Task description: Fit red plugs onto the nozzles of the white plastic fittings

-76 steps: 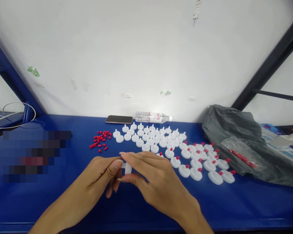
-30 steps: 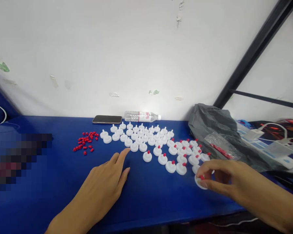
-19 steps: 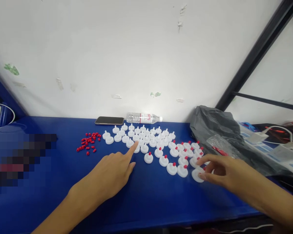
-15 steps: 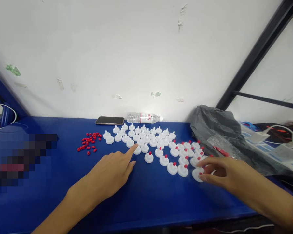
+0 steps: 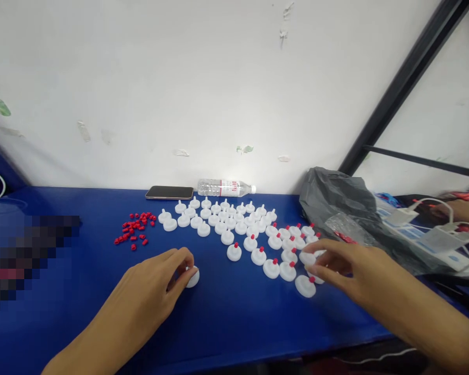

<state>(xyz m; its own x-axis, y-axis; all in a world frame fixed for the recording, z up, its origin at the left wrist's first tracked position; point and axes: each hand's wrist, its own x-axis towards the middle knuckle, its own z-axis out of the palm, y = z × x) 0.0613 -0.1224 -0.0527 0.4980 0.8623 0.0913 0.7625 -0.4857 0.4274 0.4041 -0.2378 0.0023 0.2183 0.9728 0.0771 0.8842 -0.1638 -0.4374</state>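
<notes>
My left hand (image 5: 166,284) is pinched shut on a white nozzle cap (image 5: 193,278), just above the blue table. The fingers hide the cap's spout. My right hand (image 5: 338,263) is over the right end of the white caps with red tips (image 5: 271,268), thumb and fingers apart around one or two of them. Those caps are partly hidden by the fingers. One red-tipped cap (image 5: 305,286) lies just in front of the right thumb. White caps without red tips (image 5: 227,237) stand grouped in the middle, spouts up. Small red tips (image 5: 134,227) lie loose on the left.
A phone (image 5: 169,192) and a clear bottle (image 5: 225,188) lie along the wall. On the right are a dark plastic bag (image 5: 332,198), a clear bag with red pieces (image 5: 346,229) and a power strip (image 5: 433,245) with chargers. Another person's hand (image 5: 463,211) shows at the far right.
My left hand has drawn back toward me from the group with a white nozzle cap taken up. My right hand has shifted slightly, and the front red-tipped cap sits nearer me. The view has turned slightly right.
</notes>
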